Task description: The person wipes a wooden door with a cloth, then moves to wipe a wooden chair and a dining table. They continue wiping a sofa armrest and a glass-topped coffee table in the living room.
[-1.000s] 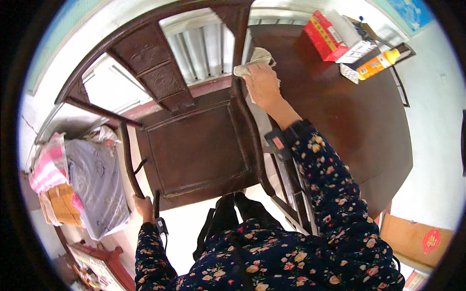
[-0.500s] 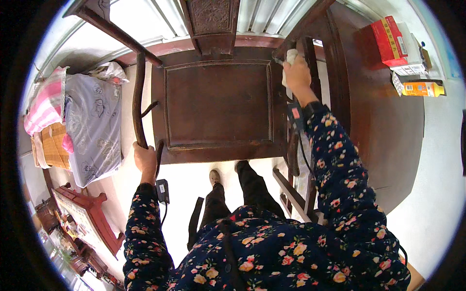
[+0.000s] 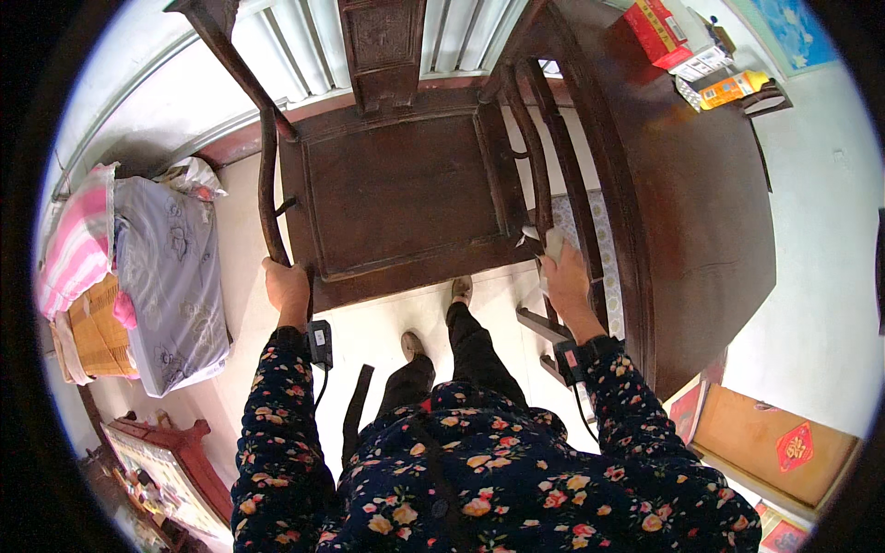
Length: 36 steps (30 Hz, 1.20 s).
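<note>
Where a dark wooden chair point(image 3: 369, 276) stands directly ahead, the left hand point(image 3: 288, 288) is closed round the front of its left armrest point(image 3: 268, 166), at 8 o'clock from the seat point(image 3: 406, 189) centre. At 4 o'clock, the right hand point(image 3: 569, 279) has fingers curled over a pale, creased cloth point(image 3: 553, 244) by the front of the right armrest point(image 3: 534, 157); finger closure underneath cannot be told. Advised: firm left hold against rocking, cloth wrapped fully round the curve, even pressure. Armrests: slim, rounded, bowed. Seat: flat, groove-bordered. Backrest panel point(image 3: 383, 46), at 12: carved.

Room above chair seat point(image 3: 401, 194), table point(image 3: 710, 230) — blocking right
</note>
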Motion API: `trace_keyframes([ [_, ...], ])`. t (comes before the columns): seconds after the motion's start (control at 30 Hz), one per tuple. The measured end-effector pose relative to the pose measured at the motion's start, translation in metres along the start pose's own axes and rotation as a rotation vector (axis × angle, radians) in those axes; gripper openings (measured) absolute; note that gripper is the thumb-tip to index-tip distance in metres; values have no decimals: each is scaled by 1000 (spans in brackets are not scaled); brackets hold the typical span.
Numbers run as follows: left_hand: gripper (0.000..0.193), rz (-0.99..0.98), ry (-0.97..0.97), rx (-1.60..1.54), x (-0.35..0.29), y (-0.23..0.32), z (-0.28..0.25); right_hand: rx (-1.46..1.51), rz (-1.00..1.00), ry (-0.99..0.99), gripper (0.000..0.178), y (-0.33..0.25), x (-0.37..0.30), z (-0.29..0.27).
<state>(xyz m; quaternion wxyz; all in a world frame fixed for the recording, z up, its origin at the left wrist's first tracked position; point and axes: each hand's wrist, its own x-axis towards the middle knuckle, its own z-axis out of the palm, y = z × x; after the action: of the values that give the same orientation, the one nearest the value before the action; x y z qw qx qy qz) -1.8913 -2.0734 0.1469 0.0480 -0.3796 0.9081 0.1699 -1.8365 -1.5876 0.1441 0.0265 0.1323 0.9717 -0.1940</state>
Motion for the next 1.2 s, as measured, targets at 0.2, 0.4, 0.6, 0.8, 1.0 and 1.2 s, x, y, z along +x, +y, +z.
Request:
trace_keyframes([
  [0.2, 39, 11, -29, -50, -2, 3, -2, 163, 187, -36, 47, 1, -8, -40],
  [0.4, 38, -7, -31, -59, 0, -1, -1, 65, -307, 303, 40, -74, 125, -90],
  [0.6, 41, -41, -1, -51, -2, 3, -3, -236, -909, 414, 46, -167, 287, -85],
  [0.8, 42, -34, 42, -46, -6, -1, 1, -510, -1213, 360, 20, -178, 395, -8],
  [1.0, 41, -84, 35, -39, -5, -6, 7, -509, -930, 95, 5, -150, 370, 51],
  [1.2, 41, -61, 75, -64, -7, -4, 7, -278, -750, 290, 15, -183, 416, 77],
])
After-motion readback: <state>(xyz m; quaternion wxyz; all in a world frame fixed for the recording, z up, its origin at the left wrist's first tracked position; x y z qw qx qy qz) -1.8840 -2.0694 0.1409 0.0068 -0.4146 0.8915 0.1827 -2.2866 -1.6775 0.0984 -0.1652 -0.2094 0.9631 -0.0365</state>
